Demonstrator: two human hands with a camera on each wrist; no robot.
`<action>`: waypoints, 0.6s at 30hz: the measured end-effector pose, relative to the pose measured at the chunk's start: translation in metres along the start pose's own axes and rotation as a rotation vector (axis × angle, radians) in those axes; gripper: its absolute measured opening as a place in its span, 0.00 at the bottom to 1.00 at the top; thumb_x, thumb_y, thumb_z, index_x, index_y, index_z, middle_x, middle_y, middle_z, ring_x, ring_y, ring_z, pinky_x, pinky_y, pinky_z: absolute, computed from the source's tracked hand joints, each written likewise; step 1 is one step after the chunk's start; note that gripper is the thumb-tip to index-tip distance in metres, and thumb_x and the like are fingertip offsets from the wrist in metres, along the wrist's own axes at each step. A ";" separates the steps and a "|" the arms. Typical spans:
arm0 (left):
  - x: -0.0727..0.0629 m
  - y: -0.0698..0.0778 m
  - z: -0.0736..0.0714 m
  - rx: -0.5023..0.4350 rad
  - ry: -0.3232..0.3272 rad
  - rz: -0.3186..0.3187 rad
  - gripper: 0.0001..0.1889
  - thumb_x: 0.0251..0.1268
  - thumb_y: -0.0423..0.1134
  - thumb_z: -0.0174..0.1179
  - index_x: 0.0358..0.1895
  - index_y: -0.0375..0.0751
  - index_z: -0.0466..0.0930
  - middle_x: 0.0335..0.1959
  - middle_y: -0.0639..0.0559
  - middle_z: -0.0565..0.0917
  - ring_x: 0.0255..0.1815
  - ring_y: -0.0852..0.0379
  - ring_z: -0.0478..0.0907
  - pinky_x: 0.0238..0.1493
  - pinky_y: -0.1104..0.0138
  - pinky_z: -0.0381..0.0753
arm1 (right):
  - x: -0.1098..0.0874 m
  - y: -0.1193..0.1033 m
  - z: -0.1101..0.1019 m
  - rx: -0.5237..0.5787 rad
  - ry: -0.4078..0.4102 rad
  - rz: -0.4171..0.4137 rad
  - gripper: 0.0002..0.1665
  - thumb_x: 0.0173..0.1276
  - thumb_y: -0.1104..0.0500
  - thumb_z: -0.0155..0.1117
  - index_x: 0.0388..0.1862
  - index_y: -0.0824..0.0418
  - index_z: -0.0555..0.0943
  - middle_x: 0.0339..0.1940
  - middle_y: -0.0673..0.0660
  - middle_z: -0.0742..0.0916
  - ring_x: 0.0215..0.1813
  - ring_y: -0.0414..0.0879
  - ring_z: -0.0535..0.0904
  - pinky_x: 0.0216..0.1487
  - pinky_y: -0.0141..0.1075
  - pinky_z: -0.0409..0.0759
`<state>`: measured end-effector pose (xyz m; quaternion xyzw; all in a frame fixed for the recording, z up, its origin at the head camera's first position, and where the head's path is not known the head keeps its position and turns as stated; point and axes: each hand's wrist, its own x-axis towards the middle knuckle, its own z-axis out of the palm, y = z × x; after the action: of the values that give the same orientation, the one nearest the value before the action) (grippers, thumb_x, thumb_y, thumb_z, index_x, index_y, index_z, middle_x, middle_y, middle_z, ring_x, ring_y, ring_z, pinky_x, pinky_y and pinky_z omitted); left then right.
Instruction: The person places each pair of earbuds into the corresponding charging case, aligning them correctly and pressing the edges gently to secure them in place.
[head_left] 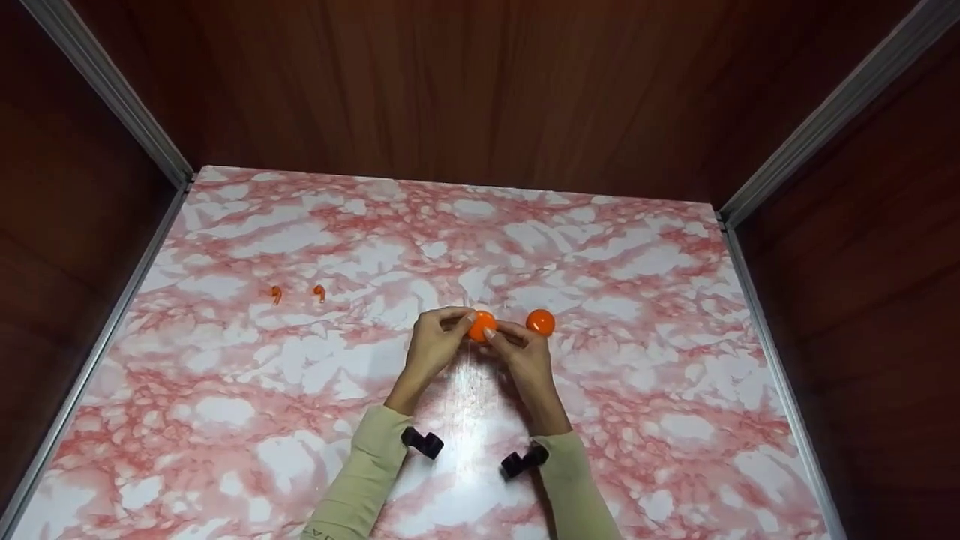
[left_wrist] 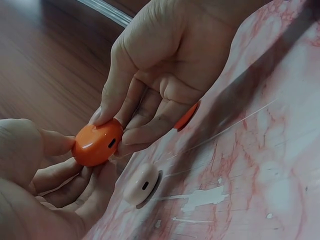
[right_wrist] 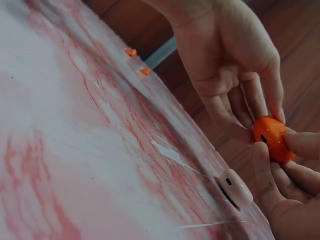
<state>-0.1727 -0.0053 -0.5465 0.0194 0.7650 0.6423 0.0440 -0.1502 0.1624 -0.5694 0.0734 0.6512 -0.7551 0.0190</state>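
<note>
A glossy orange, rounded earbud case (head_left: 482, 324) with a small dark slot is held above the table between both hands. My left hand (head_left: 434, 341) pinches its left side with thumb and fingers. From the right, my right hand (head_left: 527, 360) pinches it too. Beneath the hands, a pale pinkish-white rounded case (left_wrist: 142, 185) with a similar slot sits on the table; the head view does not show it. Just beyond the right hand's fingers lies another round orange piece (head_left: 540, 322), partly hidden in the left wrist view.
Two small orange earbuds (head_left: 319, 292) lie apart at the left of the red-and-white marbled table (head_left: 315, 367). Dark wood panels (head_left: 450, 90) with metal edge strips enclose the back and sides. Each sleeve carries a black wrist camera (head_left: 423, 442).
</note>
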 end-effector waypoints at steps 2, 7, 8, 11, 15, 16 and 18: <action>0.001 0.000 0.000 0.009 -0.004 0.003 0.15 0.74 0.43 0.66 0.54 0.38 0.91 0.48 0.43 0.93 0.48 0.52 0.90 0.46 0.70 0.85 | 0.000 0.000 0.000 -0.007 0.001 -0.002 0.21 0.71 0.65 0.72 0.59 0.75 0.84 0.50 0.67 0.92 0.42 0.46 0.92 0.51 0.46 0.91; 0.002 -0.002 0.000 0.026 -0.022 -0.006 0.15 0.75 0.44 0.65 0.54 0.39 0.91 0.48 0.43 0.93 0.49 0.52 0.89 0.48 0.69 0.85 | 0.000 0.001 -0.001 -0.020 -0.006 -0.006 0.20 0.71 0.65 0.71 0.58 0.74 0.85 0.50 0.67 0.92 0.43 0.47 0.92 0.50 0.44 0.91; 0.002 -0.002 0.000 0.027 -0.026 -0.009 0.15 0.76 0.44 0.64 0.54 0.39 0.91 0.48 0.43 0.93 0.49 0.52 0.89 0.49 0.68 0.85 | 0.000 0.001 0.000 -0.019 -0.006 -0.003 0.20 0.71 0.66 0.71 0.58 0.74 0.85 0.50 0.67 0.91 0.43 0.47 0.92 0.50 0.43 0.91; 0.002 -0.003 0.000 0.040 -0.028 -0.017 0.15 0.76 0.45 0.64 0.53 0.39 0.91 0.48 0.44 0.93 0.50 0.52 0.89 0.51 0.64 0.86 | 0.000 0.001 0.000 -0.023 -0.005 0.000 0.20 0.71 0.66 0.71 0.59 0.75 0.84 0.51 0.68 0.91 0.43 0.47 0.92 0.50 0.43 0.91; 0.002 -0.003 0.000 0.054 -0.012 -0.016 0.15 0.76 0.45 0.64 0.52 0.39 0.91 0.47 0.44 0.93 0.50 0.52 0.89 0.54 0.62 0.86 | -0.001 0.001 0.001 -0.033 -0.003 -0.002 0.20 0.71 0.66 0.71 0.59 0.74 0.84 0.51 0.68 0.91 0.43 0.46 0.92 0.50 0.43 0.91; 0.002 -0.003 0.000 0.054 -0.008 -0.017 0.15 0.76 0.45 0.64 0.52 0.39 0.91 0.47 0.44 0.93 0.50 0.51 0.89 0.54 0.61 0.86 | -0.001 0.001 0.001 -0.036 -0.002 -0.002 0.20 0.71 0.66 0.71 0.59 0.74 0.84 0.52 0.68 0.91 0.43 0.46 0.92 0.51 0.43 0.91; 0.002 -0.003 0.000 0.056 -0.005 -0.020 0.15 0.76 0.45 0.64 0.52 0.38 0.91 0.47 0.44 0.93 0.50 0.52 0.89 0.54 0.62 0.86 | -0.001 0.002 0.001 -0.041 -0.001 -0.001 0.19 0.71 0.66 0.71 0.59 0.74 0.84 0.52 0.69 0.91 0.43 0.46 0.92 0.51 0.43 0.91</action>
<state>-0.1747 -0.0058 -0.5498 0.0146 0.7827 0.6201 0.0517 -0.1495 0.1606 -0.5711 0.0724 0.6667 -0.7415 0.0206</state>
